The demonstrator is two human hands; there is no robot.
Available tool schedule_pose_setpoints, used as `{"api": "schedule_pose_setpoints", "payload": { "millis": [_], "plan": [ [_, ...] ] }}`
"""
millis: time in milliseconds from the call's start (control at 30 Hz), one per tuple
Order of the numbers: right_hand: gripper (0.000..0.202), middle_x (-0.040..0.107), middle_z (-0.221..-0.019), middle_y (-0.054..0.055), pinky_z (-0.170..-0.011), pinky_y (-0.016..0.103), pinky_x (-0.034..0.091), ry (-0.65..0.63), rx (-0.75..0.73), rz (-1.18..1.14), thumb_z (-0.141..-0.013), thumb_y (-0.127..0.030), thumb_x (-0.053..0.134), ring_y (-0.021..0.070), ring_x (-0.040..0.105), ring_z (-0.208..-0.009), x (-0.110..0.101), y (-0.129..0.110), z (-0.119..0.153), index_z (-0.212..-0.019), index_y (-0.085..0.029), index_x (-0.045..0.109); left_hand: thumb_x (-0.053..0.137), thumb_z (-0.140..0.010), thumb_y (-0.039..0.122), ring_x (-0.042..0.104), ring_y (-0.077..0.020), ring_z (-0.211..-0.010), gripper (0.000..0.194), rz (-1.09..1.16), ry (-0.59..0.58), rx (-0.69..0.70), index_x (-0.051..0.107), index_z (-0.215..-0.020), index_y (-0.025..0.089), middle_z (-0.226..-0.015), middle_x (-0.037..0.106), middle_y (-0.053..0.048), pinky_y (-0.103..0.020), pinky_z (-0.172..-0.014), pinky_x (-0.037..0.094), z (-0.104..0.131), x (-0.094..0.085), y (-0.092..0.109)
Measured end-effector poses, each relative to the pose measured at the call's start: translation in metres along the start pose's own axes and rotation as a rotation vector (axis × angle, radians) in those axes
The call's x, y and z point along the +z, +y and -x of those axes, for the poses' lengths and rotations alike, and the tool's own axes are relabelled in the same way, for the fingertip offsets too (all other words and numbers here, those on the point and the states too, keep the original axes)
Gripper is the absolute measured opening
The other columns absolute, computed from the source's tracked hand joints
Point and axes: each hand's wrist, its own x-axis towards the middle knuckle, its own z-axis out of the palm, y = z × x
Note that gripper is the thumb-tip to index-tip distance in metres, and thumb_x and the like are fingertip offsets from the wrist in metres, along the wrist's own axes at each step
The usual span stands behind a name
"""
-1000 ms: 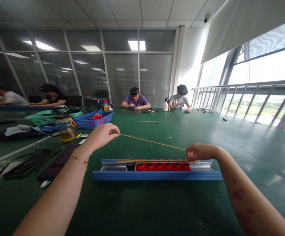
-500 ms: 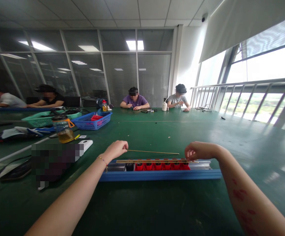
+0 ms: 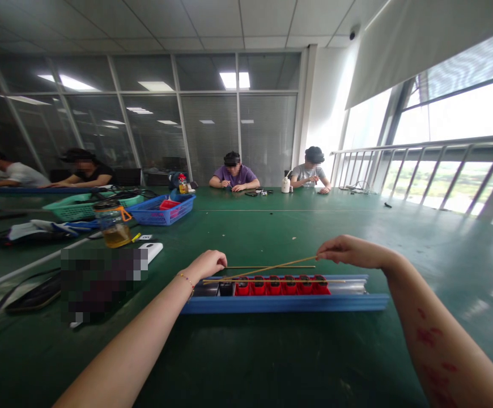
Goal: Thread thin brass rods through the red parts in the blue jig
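Observation:
My left hand (image 3: 208, 265) is closed in a pinch on the left end of a thin wooden stick (image 3: 272, 267), which points level to the right. Between the fingertips of my right hand (image 3: 348, 251) is the raised right end of a second wooden stick (image 3: 289, 263); it slopes down leftward. A third stick (image 3: 338, 281) lies lengthwise across a blue-edged metal rail (image 3: 284, 304). Inside the rail sit several red bins (image 3: 258, 288) in a row, with a black bin (image 3: 226, 289) at their left.
Left of the rail are a pixelated dark item with a white end (image 3: 155, 249), a jar of amber liquid (image 3: 114, 229), a blue basket (image 3: 161, 212) and a green basket (image 3: 72, 209). Several people sit at the far side of the green table (image 3: 246, 226).
My right hand has risen from the rail, lifting one stick's right end off it. The stick in my left hand has shifted slightly and now lies more level.

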Motion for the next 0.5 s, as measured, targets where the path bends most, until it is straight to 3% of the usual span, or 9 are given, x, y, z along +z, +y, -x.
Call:
{"api": "schedule_pose_setpoints", "payload": {
  "millis": [200, 367, 500],
  "plan": [
    [0.047, 0.063, -0.083, 0.004, -0.07, 0.028, 0.04, 0.211, 0.04, 0.034, -0.076, -0.057, 0.042, 0.0195, 0.052, -0.077, -0.017, 0.012, 0.018, -0.091, -0.018, 0.064, 0.052, -0.071, 0.024, 0.06, -0.0118, -0.072, 0.015, 0.027, 0.003, -0.006, 0.064, -0.078, 0.022, -0.078, 0.067, 0.001, -0.018, -0.064, 0.041, 0.0, 0.002, -0.003],
    [0.047, 0.063, -0.089, 0.005, -0.073, 0.03, 0.04, 0.229, 0.106, 0.048, -0.076, -0.057, 0.043, 0.0218, 0.053, -0.081, -0.024, 0.03, 0.028, -0.093, -0.018, 0.063, 0.052, -0.071, 0.024, 0.06, -0.0121, -0.072, 0.014, 0.034, 0.008, -0.027, 0.064, -0.077, 0.021, -0.078, 0.067, 0.001, -0.019, -0.064, 0.041, -0.001, 0.003, -0.004],
    [0.048, 0.064, -0.083, 0.004, -0.07, 0.03, 0.041, 0.193, 0.139, 0.075, -0.074, -0.058, 0.043, 0.0214, 0.054, -0.077, -0.014, 0.04, 0.013, -0.089, -0.019, 0.065, 0.051, -0.073, 0.03, 0.059, -0.0127, -0.073, 0.016, 0.028, 0.012, -0.035, 0.065, -0.077, 0.021, -0.08, 0.067, 0.0, -0.019, -0.063, 0.04, 0.0, 0.002, -0.002]
  ]
}}
